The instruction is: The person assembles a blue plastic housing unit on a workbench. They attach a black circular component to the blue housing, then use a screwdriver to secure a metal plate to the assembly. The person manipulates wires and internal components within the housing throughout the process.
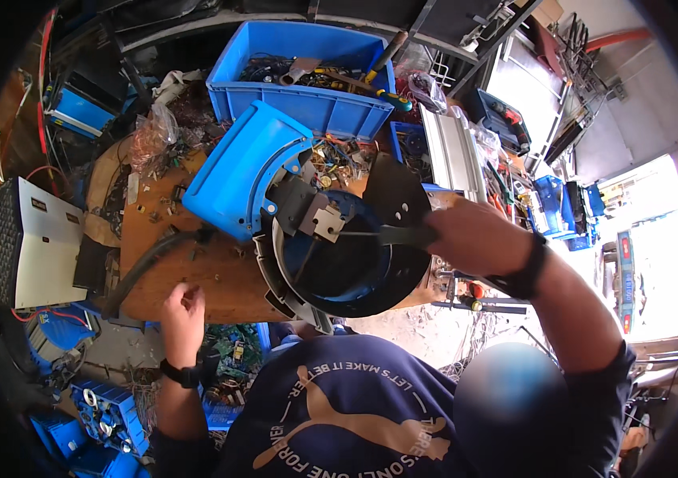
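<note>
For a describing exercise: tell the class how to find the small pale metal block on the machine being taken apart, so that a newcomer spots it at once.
Start at the wooden table, where a round black and blue housing lies open. At its upper left rim, below the tilted blue curved cover, sits the pale metal block. It is the only light, square-edged piece there, and the black tool in the right hand points at it.

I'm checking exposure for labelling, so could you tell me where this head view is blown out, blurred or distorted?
Head view: daylight through the doorway at right is blown out; a blurred patch sits low right; the black rim vignettes the corners; the blue bin edges bow from the fisheye; the wooden table is evenly lit.
</note>
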A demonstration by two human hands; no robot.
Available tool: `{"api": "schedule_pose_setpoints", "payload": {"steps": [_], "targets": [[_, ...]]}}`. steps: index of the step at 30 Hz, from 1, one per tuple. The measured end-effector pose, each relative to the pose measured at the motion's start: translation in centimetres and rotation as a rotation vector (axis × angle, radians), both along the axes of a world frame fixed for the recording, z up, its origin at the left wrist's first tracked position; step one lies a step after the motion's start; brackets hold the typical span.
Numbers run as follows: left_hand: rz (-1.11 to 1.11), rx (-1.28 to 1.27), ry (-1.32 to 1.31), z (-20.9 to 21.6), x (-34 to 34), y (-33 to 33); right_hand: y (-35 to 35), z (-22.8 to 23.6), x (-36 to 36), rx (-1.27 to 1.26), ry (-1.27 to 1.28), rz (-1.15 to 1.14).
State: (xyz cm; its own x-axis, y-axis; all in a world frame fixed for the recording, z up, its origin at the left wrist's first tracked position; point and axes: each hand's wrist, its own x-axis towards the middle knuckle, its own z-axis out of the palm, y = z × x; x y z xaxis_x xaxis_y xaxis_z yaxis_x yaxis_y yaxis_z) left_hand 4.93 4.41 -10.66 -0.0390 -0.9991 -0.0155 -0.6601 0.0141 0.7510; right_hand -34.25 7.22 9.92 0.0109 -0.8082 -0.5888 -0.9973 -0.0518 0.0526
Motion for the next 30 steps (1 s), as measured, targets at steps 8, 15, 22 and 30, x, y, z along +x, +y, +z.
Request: {"api": "schedule_pose_setpoints", "payload": {"steps": [8, 15, 22, 30], "targets": [[0.0, 0.026, 0.061, -3.3, 3.0, 5.3, -7.1, -12.9, 3.4, 0.522, 0.247, 0.442], [0.156, 0.235, 0.089, -6.3, 6.6, 8.8, -8.1, -23.1, 3.0, 0.726, 0.295, 0.467], [0.03, 0.475, 0.037, -8.6, 6.3, 9.0, -8.6, -30.0, 1.6, 0.804, 0.22, 0.509], [-0.137, 0.485, -0.097, -8.7, 3.9, 7.3, -7.4, -33.0, 0.9, 0.71, 0.266, 0.423]]}}
